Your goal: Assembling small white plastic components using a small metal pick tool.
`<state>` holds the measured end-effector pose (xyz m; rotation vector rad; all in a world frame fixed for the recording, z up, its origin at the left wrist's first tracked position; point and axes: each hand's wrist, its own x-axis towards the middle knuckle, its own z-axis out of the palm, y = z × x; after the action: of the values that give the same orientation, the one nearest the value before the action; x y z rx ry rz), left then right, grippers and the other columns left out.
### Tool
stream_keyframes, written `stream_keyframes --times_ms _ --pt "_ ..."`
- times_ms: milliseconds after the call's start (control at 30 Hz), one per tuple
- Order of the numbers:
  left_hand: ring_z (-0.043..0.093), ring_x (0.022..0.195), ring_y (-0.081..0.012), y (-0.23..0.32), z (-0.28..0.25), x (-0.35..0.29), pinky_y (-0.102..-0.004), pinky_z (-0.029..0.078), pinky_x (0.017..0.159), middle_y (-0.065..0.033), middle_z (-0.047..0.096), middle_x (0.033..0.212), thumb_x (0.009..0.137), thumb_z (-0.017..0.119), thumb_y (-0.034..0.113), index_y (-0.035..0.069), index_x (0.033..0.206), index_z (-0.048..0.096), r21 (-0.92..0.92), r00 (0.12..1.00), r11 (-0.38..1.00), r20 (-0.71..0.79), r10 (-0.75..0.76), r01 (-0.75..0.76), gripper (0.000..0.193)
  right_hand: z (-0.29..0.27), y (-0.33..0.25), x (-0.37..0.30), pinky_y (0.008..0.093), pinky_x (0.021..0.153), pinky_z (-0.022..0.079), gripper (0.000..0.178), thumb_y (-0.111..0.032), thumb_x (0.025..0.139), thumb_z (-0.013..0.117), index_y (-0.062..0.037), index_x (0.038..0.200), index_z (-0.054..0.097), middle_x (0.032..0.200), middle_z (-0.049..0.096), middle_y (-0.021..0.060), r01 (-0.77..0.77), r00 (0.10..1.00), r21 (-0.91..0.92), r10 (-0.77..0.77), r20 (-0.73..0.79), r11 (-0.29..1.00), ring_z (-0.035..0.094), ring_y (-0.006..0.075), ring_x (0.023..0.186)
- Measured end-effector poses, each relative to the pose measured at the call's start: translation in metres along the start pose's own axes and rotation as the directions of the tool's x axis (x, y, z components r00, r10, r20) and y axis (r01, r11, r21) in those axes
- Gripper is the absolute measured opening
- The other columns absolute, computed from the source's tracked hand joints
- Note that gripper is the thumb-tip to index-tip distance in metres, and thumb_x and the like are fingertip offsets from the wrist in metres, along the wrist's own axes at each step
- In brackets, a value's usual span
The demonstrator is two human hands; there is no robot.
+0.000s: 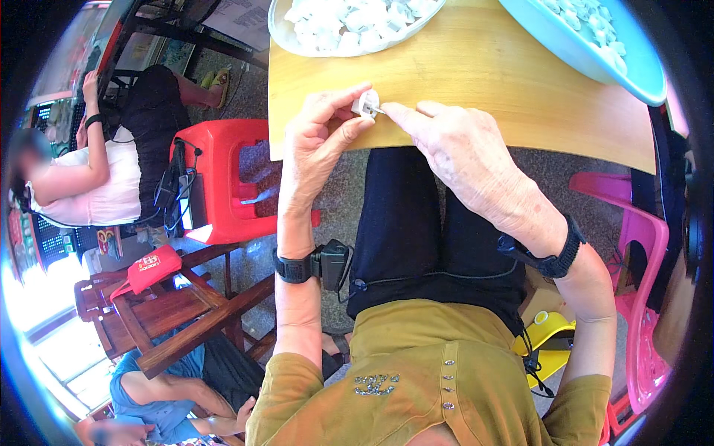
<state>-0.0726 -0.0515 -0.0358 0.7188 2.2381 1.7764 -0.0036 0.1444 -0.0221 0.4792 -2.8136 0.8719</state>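
Note:
Just above the near edge of the wooden table (461, 82), my left hand (316, 137) pinches a small white plastic part (365, 102) between thumb and fingertips. The part has an open, hollow side facing right. My right hand (465, 152) is closed, with its index finger stretched toward the part. A thin, silvery metal piece (379, 111) shows between that fingertip and the part, its end at the hollow side. How far it reaches inside is too small to tell. The thumb and other fingers of my right hand are mostly hidden underneath.
A clear bowl (327, 50) heaped with white plastic parts stands at the table's far left. A light blue basin (632, 83) with more white pieces is at far right. A red stool (216, 145), wooden chair (182, 327), pink chair (643, 260) and two seated people surround me.

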Motion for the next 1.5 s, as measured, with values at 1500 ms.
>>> stream_keyframes --times_ms 1500 --pt "0.054 0.082 -0.0084 0.054 0.026 0.053 -0.0216 0.044 0.075 -0.0048 0.059 0.112 0.085 0.064 0.003 0.005 0.112 0.065 0.208 0.983 0.966 -0.067 0.173 -0.156 0.027 -0.193 0.114 -0.003 0.0406 0.078 0.048 0.014 -0.014 0.077 0.063 -0.0033 0.087 0.066 0.089 0.065 0.0152 -0.399 0.897 -0.297 0.303 -0.321 0.867 0.062 0.0313 0.089"
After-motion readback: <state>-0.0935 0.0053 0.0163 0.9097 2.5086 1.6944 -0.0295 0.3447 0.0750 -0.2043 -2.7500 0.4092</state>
